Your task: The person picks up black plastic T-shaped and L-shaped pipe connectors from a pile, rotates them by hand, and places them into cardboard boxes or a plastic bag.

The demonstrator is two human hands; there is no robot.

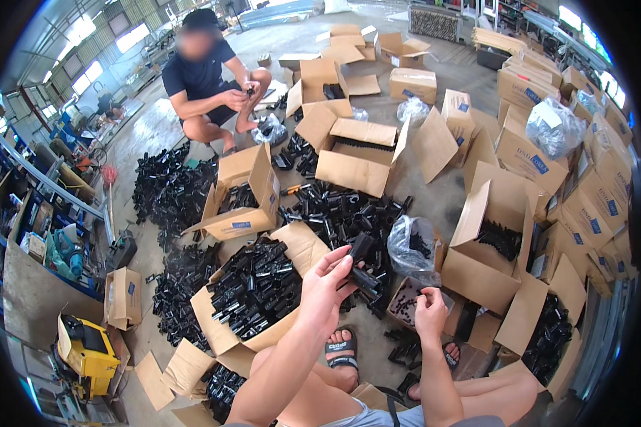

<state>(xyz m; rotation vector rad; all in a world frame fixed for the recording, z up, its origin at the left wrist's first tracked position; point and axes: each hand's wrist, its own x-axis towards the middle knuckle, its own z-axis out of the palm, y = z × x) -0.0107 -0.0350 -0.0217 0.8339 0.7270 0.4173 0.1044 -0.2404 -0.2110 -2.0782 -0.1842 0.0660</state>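
Note:
My left hand (326, 286) is raised in the middle, its fingers closed round a black plastic part (367, 262), blocky and glossy. To its right my right hand (431, 310) is curled with thumb and fingertips together; whatever it may pinch is too small to make out. Just beside the right hand stands a small box (392, 307) holding tiny black pieces (406, 304). Behind that lies a clear plastic bag (412, 257) with dark pieces inside. Beyond my left hand, a heap of black plastic parts (335, 213) covers the floor.
An open carton (210, 322) full of black parts stands left of my arm. More open cartons (493, 274) and stacked closed ones (592, 217) fill the right. A co-worker (201, 78) squats at the far left, handling a small dark part. A yellow machine (89, 356) stands lower left.

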